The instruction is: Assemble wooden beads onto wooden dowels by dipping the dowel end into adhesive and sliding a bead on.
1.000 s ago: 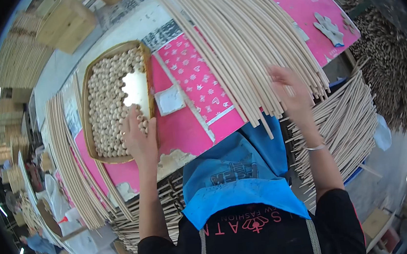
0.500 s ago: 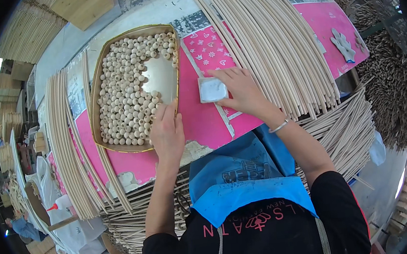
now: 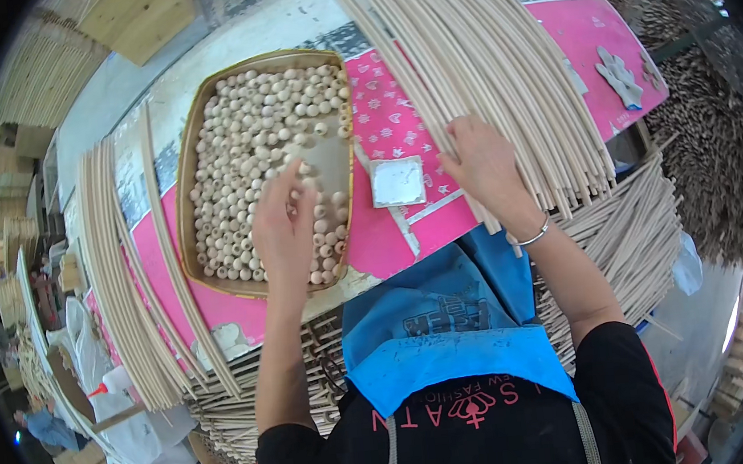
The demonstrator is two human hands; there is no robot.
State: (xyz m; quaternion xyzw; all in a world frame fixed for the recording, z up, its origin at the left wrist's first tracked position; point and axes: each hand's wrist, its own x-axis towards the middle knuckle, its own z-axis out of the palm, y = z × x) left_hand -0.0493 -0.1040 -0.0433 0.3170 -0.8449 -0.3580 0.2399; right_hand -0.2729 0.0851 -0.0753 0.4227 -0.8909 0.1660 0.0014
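Note:
Many pale, round wooden beads with holes (image 3: 245, 123) lie in a shallow tray with a gold rim (image 3: 182, 196). My left hand (image 3: 283, 227) is over the beads in the tray's near right part, thumb and fingers apart; no held bead can be made out. To the right of the tray stands a small square box with a white top (image 3: 398, 182), touched by neither hand. My right hand (image 3: 489, 171) rests on a row of long, thin wooden dowels (image 3: 480, 60), its fingers curled on one near the row's left edge.
The table has a pink patterned cover (image 3: 376, 97). More dowels (image 3: 111, 266) lie left of the tray, and a loose stack (image 3: 622, 235) sits below the table edge. A white glove (image 3: 619, 78) lies at the far right. Dark bundled sticks (image 3: 713, 154) stand beyond.
The tray has shifted right and its beads have spread to the near right corner. My left hand went from its rim to the beads; my right hand left the box for the dowels.

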